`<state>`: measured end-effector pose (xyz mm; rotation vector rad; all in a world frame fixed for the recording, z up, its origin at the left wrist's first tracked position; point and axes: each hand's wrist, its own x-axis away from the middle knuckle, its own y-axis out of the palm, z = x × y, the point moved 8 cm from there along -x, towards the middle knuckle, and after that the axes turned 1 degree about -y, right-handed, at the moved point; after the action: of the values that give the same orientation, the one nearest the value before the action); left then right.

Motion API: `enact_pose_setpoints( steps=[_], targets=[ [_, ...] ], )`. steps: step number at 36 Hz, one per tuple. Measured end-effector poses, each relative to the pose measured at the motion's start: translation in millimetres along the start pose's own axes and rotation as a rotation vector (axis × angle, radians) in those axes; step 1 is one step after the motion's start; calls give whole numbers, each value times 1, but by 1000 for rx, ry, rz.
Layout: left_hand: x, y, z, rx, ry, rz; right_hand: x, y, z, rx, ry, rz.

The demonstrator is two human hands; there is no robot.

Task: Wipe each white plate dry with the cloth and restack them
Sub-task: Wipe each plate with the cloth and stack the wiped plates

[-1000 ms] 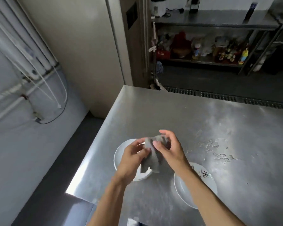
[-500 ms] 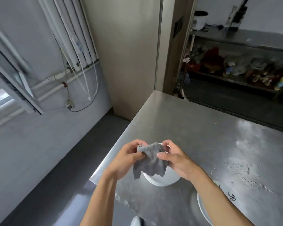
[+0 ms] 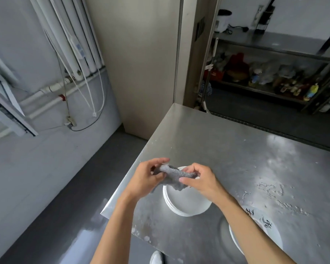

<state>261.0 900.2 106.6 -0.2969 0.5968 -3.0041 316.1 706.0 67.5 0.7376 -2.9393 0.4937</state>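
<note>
the only writing in view is on the rim of a white plate [image 3: 265,232] at the lower right of the steel table [image 3: 236,149]: a few black brush-stroke characters, too blurred to read. that plate lies flat near the table's near edge, with the right forearm crossing over its left part. closer to the table's left corner sits a stack of white plates [image 3: 187,203], plain and glossy, with several rims showing stepped along its left side; the top plate holds nothing. stack and lone plate lie apart.

above the far edge of the stack both hands hold a grey cloth [image 3: 171,175], a small, nubbly, rumpled rag whose ragged lower hem hangs over the top plate; whether it touches the plate cannot be told. the left hand [image 3: 144,181] pinches one end between thumb and curled fingers, and the right hand [image 3: 201,181] pinches the other, so the cloth is drawn into a short band between them.

water drops [image 3: 271,189] lie scattered on the table right of the hands. behind the table a metal shelf [image 3: 271,90] carries bottles and bags too blurred for any label, among them a yellow bottle [image 3: 312,91]
</note>
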Motion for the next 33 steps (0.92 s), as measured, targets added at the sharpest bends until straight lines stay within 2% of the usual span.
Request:
enact_pose_setpoints(
  steps=[4, 8, 11, 13, 15, 18, 21, 23, 25, 27, 29, 32, 33],
  targets=[
    [-3, 10, 8, -229, 94, -130, 2, -13, -7, 106, -99, 146],
    [-10, 9, 2, -315, 99, -72, 3, -16, -17, 32, -87, 137],
    [-16, 8, -3, -274, 96, -33, 4, -21, -23, -28, -58, 134],
    [-20, 5, -10, -224, 49, -1, 4, -28, -21, -64, -13, 196],
    [-22, 4, -15, -134, -2, 41, 3, -35, -17, 0, 11, 297],
    [-23, 9, -9, -40, -11, 189, 4, -35, -15, 156, 23, 423],
    [-21, 22, 4, 28, 22, 286, 2, -25, -9, 185, 80, 436],
    [-21, 38, 8, 115, 33, 188, -1, -17, -6, 60, 143, 406],
    [-19, 60, 16, 167, 96, -47, 1, -8, -5, -198, 216, 349],
    [-13, 74, 19, 135, 149, -233, 3, -4, -7, -344, 237, 293],
    [-13, 71, 15, 108, 150, -206, 5, -9, -7, -372, 219, 303],
    [-18, 46, 3, 119, 101, 53, 7, -18, -4, -491, 205, 337],
    [-19, 42, 0, 105, 96, 77, 6, -17, -2, -593, 210, 330]
  ],
)
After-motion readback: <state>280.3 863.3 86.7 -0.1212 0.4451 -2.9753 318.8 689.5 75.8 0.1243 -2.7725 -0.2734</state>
